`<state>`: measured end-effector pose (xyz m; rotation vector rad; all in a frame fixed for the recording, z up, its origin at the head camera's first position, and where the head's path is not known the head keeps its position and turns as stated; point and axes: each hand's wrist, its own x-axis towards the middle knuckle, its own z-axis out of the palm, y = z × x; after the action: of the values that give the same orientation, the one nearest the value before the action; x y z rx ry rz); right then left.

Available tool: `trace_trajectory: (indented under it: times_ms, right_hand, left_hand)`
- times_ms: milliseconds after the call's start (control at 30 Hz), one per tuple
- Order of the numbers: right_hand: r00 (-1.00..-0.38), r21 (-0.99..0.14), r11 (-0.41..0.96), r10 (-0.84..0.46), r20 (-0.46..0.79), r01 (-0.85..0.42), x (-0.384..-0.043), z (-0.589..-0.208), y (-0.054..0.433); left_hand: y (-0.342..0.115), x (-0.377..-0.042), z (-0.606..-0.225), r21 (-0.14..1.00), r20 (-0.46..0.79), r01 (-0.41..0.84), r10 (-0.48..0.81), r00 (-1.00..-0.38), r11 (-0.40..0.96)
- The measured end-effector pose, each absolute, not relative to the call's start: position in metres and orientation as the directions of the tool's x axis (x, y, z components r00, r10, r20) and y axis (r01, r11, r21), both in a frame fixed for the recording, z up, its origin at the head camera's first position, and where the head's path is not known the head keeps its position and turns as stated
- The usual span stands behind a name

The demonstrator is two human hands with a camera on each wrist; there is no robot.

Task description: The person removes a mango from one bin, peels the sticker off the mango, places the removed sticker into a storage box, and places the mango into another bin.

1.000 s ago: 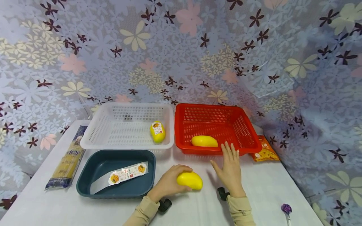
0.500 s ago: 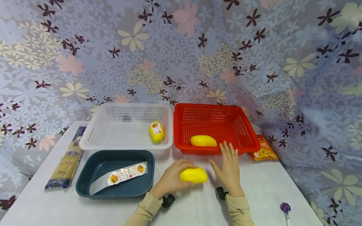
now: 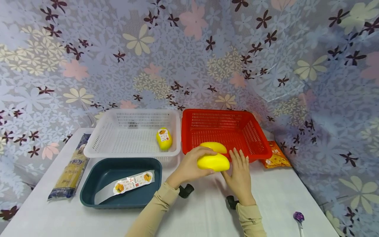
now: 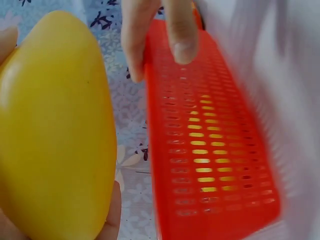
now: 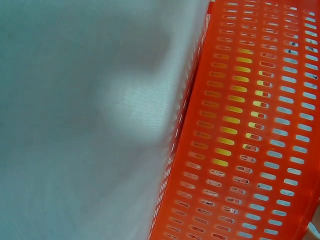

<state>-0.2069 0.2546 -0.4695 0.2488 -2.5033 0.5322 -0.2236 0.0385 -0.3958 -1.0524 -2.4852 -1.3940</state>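
Note:
My left hand [image 3: 189, 167] grips a smooth yellow mango [image 3: 214, 162] in front of the near rim of the red basket [image 3: 189, 131]. In the left wrist view this mango [image 4: 55, 125] appears large, beside the basket wall [image 4: 170, 220]. My right hand [image 3: 240, 177] touches the basket's near rim, its fingers straight and holding nothing. Another yellow mango [image 3: 213, 146] lies inside the red basket, partly hidden behind the held one. Its yellow shows through the slots of the basket wall [image 5: 270, 120] in the right wrist view.
Left of the red basket stands a white basket [image 3: 118, 153] with a labelled mango [image 3: 164, 140]. Before it is a dark blue tray [image 3: 88, 184] holding a printed label strip [image 3: 130, 185]. A pasta packet [image 3: 69, 171], an orange snack bag [image 3: 276, 156] and a purple-topped lollipop [image 3: 298, 216] lie at the sides.
My left hand has carried the mango forward and to the right, from the white tabletop up to the red basket's near rim. My right hand has stayed at the rim.

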Motion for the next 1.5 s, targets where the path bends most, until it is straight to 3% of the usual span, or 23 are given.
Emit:
trace_trajectory:
  times_ms: [167,700,1200,1500]
  right_hand:
    - [-0.832,-0.345,0.896,-0.047,0.552,-0.280,-0.208,-0.467,0.257]
    - [-0.841,-0.340,0.904,-0.038,0.540,-0.258,-0.206,-0.468,0.257]
    - [-0.825,-0.345,0.898,-0.035,0.565,-0.275,-0.210,-0.473,0.252]
    - [-0.822,-0.338,0.903,-0.027,0.569,-0.264,-0.208,-0.475,0.254]
  left_hand:
    - [0.048,-0.242,-0.382,0.743,0.391,0.588,0.507,-0.768,0.319]
    - [0.061,-0.306,-0.371,0.907,0.215,0.340,0.423,-0.880,0.247]
    - [0.077,-0.349,-0.383,0.925,0.054,0.193,0.388,-0.920,0.328]
    - [0.074,-0.358,-0.387,0.940,-0.026,0.102,0.366,-0.930,0.325]
